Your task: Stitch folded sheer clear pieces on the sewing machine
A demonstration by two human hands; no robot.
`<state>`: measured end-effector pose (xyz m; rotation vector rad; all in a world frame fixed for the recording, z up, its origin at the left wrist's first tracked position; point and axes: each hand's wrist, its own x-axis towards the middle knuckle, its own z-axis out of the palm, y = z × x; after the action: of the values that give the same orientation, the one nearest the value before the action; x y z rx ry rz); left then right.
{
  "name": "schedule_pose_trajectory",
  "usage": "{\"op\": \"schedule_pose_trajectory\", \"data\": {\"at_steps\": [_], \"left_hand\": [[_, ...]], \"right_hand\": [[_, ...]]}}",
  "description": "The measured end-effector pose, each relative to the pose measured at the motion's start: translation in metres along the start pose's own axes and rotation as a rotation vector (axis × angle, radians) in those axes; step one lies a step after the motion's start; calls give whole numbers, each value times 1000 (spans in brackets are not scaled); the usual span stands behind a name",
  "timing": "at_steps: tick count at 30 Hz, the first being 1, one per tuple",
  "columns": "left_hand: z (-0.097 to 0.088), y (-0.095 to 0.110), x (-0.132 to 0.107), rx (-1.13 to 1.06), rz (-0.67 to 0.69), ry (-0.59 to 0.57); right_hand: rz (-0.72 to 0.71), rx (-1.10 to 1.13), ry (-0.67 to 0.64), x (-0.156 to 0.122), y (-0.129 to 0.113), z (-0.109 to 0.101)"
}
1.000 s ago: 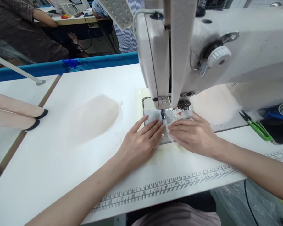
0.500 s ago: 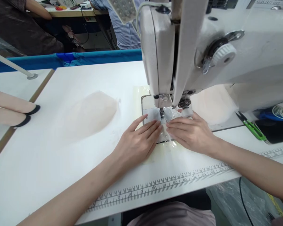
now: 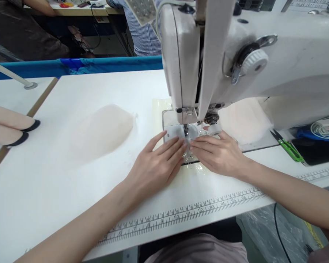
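My left hand lies flat beside the needle plate, its fingers stretched toward the presser foot of a white sewing machine. From the other side my right hand reaches in, fingers extended and flat, the tips close to those of the left. Between the fingertips runs a narrow pale, see-through strip in front of the foot; its edges are hard to make out. The metal needle plate shows partly around my hands.
Sheer pale fabric pieces lie left on the table and under the machine arm. Green thread snips rest right beside a black flat object. A printed ruler follows the front edge. Two beige padded bars stand left. Other people are behind.
The whole view has shifted slightly. My hands stay at the presser foot in nearly the same pose, with the fingertips a little closer together over the pale strip.
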<state>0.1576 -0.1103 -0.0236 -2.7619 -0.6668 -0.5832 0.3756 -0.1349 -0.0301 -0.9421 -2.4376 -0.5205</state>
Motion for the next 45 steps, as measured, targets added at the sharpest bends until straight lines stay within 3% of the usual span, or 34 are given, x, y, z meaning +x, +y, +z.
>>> {"op": "schedule_pose_trajectory", "data": {"at_steps": [6,20,26,36,45], "left_hand": [[-7,10,-3,0,8,-19],[8,-7,2,-2,-57,-17],[5,-2,0,31,-88,-25],[4,3,-3,-10,-94,-36],[11,-6,1,-17,-117,-25]], "right_hand": [[50,84,-13,-2,-3,-4],[60,-38,-21,5,1,6],[140,-41,-121,5,3,5],[84,-91,-46,2,3,6],[118,-89,-135,5,6,5]]}}
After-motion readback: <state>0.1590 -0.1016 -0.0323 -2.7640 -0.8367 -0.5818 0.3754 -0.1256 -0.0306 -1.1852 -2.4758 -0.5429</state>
